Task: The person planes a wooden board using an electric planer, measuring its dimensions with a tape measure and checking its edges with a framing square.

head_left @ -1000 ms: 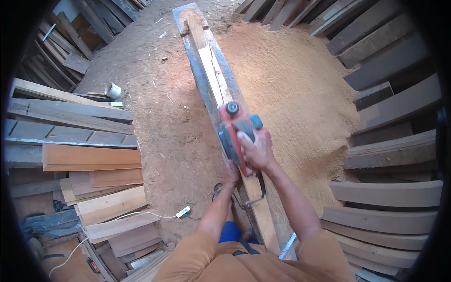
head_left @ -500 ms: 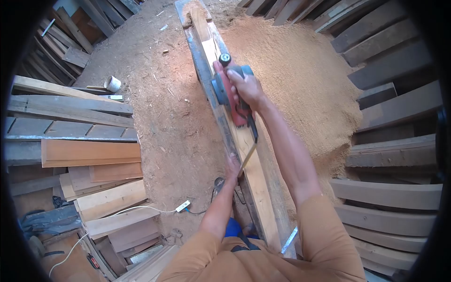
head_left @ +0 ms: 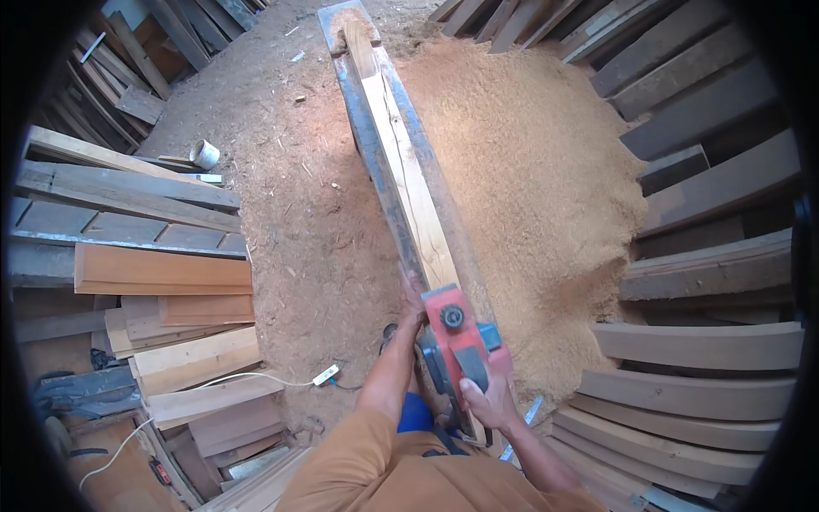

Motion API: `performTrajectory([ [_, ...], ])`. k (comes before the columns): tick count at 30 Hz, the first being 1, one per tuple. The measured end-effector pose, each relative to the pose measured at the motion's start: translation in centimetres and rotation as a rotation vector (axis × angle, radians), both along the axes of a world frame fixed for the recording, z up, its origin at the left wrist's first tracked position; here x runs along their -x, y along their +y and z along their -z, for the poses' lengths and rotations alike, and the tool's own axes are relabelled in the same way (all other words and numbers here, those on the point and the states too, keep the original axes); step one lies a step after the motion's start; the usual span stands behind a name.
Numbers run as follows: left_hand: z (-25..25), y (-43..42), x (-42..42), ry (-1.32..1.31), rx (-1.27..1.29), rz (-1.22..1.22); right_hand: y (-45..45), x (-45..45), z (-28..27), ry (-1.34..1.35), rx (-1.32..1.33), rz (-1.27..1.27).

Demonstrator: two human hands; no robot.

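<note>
A red and dark electric planer [head_left: 452, 341] with a black knob sits on the near part of a long pale wooden board [head_left: 414, 188]. My right hand [head_left: 490, 401] is closed around the planer's rear handle. Against the board's left side, just ahead of the planer, my left hand [head_left: 413, 299] grips the edge, its fingers partly hidden. Dark cracks and a knot run along the board's face. It lies lengthwise on a narrow, worn bench [head_left: 363, 141], with a short brown wood piece [head_left: 359, 47] at its far end.
Sawdust and shavings [head_left: 529, 171] are heaped right of the bench. Curved timber pieces [head_left: 682, 392] line the right side; stacked boards [head_left: 166, 273] fill the left. A power strip [head_left: 325, 375] with a cord lies on the floor, and a white cup-like container [head_left: 205, 154] stands farther off.
My right hand has drawn the planer back along the board toward my body, uncovering the board's far part. My left hand stays at the board's left side.
</note>
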State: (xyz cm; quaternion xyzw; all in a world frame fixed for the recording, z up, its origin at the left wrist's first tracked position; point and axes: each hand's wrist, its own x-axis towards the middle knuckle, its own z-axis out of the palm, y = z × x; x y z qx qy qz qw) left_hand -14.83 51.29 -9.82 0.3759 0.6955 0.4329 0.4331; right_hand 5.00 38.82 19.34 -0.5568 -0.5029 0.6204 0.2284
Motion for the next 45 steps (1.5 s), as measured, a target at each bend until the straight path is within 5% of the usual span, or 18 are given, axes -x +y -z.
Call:
performTrajectory([
  [7,-0.4,0.1,-0.2,-0.028,-0.078,0.004,18.6,8.8,0.9,0.098,-0.24,0.056],
  [12,-9.3,1.6,0.3,0.105,0.039,-0.024,33.8,15.0,-2.2,-0.152,-0.156,0.016],
  [14,-0.7,0.7,0.3,0.062,0.054,-0.044,39.3,16.9,-2.8,-0.151,-0.219,0.032],
  [16,2.1,0.3,0.6,0.029,0.067,-0.055,44.5,18.5,-1.6,-0.102,-0.256,0.059],
  [18,1.5,-0.3,0.2,0.001,0.09,-0.055,47.5,19.0,-1.3,-0.123,-0.283,0.024],
  [20,1.3,-0.7,0.2,-0.013,0.155,-0.023,49.2,19.2,2.5,0.134,-0.379,0.033],
  [26,-0.8,1.0,-0.2,-0.041,0.112,0.023,37.8,13.4,1.2,-0.055,-0.17,0.048],
  [33,-1.3,2.0,0.0,-0.006,0.036,0.056,14.8,3.6,0.2,-0.05,-0.03,-0.003],
  [35,-1.5,2.0,0.3,0.001,0.031,0.064,7.5,-0.1,-2.5,-0.077,0.186,-0.126],
  [39,-1.7,2.1,0.7,0.009,0.037,0.077,-6.4,-4.6,-1.0,-0.056,-0.228,-0.005],
  [45,-1.8,1.8,0.8,-0.002,0.042,0.093,-1.3,-1.6,-1.9,-0.135,0.072,-0.034],
])
